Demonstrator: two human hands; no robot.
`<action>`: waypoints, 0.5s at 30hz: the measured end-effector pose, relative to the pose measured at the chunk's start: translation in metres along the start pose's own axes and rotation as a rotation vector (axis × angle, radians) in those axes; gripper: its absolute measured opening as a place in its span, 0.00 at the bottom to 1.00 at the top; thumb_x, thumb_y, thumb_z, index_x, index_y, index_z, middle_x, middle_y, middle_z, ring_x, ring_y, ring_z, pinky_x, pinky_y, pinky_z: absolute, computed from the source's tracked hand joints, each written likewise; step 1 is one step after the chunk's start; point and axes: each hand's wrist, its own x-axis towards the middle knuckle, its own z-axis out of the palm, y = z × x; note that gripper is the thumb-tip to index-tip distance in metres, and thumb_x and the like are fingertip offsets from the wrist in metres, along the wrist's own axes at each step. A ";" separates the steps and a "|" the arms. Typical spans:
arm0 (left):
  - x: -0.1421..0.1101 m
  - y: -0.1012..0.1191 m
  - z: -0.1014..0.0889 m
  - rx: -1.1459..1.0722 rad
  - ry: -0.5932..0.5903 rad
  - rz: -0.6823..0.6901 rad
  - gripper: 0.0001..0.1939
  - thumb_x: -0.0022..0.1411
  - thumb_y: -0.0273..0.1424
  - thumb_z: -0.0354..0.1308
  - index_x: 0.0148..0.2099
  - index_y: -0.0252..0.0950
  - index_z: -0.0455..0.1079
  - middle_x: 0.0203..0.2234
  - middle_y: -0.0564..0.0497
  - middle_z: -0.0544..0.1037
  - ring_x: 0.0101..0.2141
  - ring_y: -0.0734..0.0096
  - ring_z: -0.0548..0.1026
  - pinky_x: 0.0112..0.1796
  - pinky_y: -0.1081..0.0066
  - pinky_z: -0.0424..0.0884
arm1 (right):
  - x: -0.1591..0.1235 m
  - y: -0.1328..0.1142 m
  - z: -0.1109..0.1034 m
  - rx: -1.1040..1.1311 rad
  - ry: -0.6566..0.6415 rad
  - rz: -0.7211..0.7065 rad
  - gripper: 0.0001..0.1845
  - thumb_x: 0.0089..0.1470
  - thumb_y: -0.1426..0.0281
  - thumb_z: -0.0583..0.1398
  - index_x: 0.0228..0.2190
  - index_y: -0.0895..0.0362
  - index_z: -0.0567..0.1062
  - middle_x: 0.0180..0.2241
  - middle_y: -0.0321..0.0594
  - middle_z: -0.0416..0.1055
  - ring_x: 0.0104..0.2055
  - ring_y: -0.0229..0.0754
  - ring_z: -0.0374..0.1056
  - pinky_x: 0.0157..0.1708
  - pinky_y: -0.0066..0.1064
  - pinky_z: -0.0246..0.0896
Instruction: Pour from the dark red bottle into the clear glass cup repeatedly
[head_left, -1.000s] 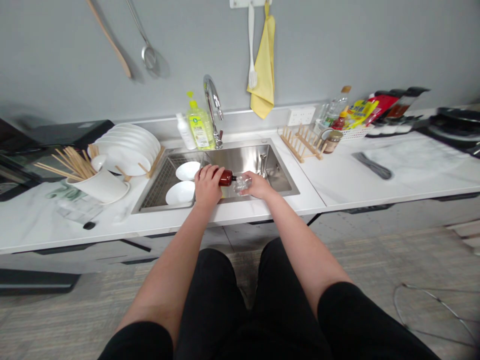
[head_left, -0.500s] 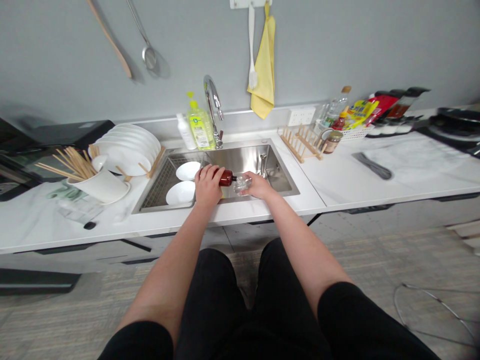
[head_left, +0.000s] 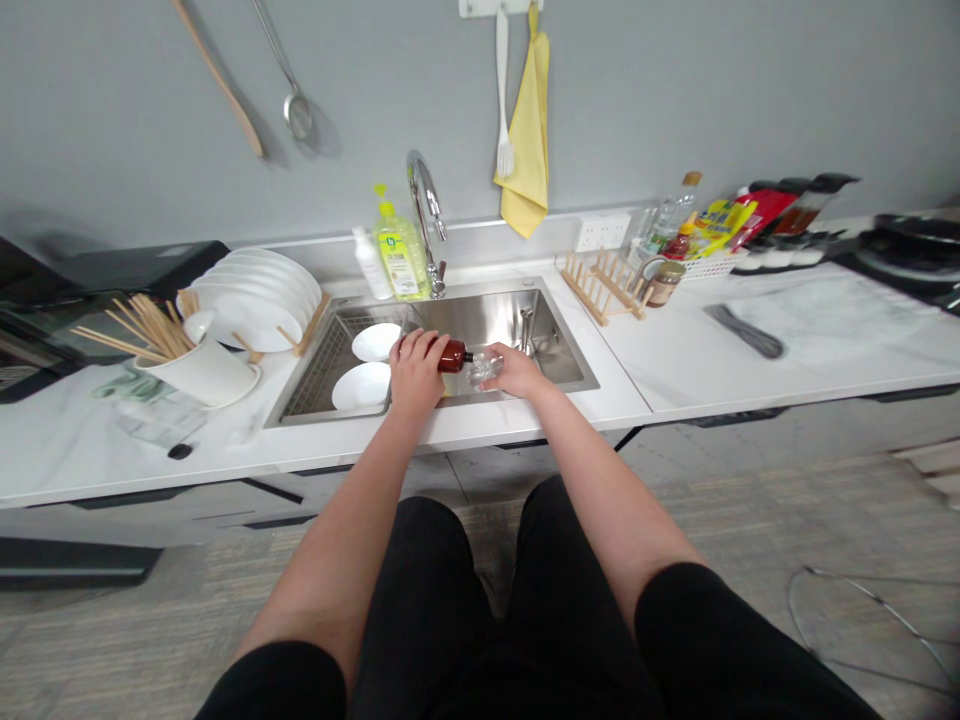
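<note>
The fingers of the left hand (head_left: 418, 372) are curled together and clamped around a dark red bottle (head_left: 452, 356), which lies on its side with its black neck pointing right. The fingers of the right hand (head_left: 516, 370) are wrapped around a clear plastic bottle (head_left: 484, 367), and its end sits against the red bottle's neck. Both bottles are held over the steel sink (head_left: 517, 310), above its basin.

Inside the sink, to the left of the hands, two white bowls (head_left: 376, 341) lie on a wire rack (head_left: 311, 365). Behind the sink stand one chrome faucet (head_left: 425, 215), one green dish soap bottle (head_left: 401, 255) and one white bottle (head_left: 369, 262). Left of the sink are one upright stack of white plates (head_left: 251, 300), its exact count hard to tell, and one white cup (head_left: 199, 375) of wooden chopsticks. Right of the sink stands one wooden plate rack (head_left: 604, 288). Above the sink hangs one yellow towel (head_left: 529, 130).
</note>
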 end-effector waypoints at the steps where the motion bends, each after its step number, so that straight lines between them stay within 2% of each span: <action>1: 0.000 0.000 0.000 -0.007 -0.005 -0.004 0.31 0.71 0.24 0.57 0.73 0.45 0.76 0.68 0.41 0.80 0.73 0.41 0.69 0.74 0.41 0.57 | 0.000 0.000 0.000 0.001 0.000 -0.003 0.38 0.40 0.68 0.84 0.52 0.49 0.80 0.53 0.40 0.85 0.55 0.55 0.82 0.62 0.51 0.76; 15: 0.000 0.002 -0.005 -0.018 -0.040 -0.018 0.31 0.70 0.25 0.58 0.73 0.45 0.76 0.69 0.40 0.78 0.74 0.41 0.67 0.75 0.41 0.56 | 0.000 0.001 0.000 -0.013 -0.003 0.001 0.38 0.40 0.66 0.84 0.53 0.48 0.80 0.54 0.40 0.84 0.55 0.55 0.82 0.62 0.51 0.76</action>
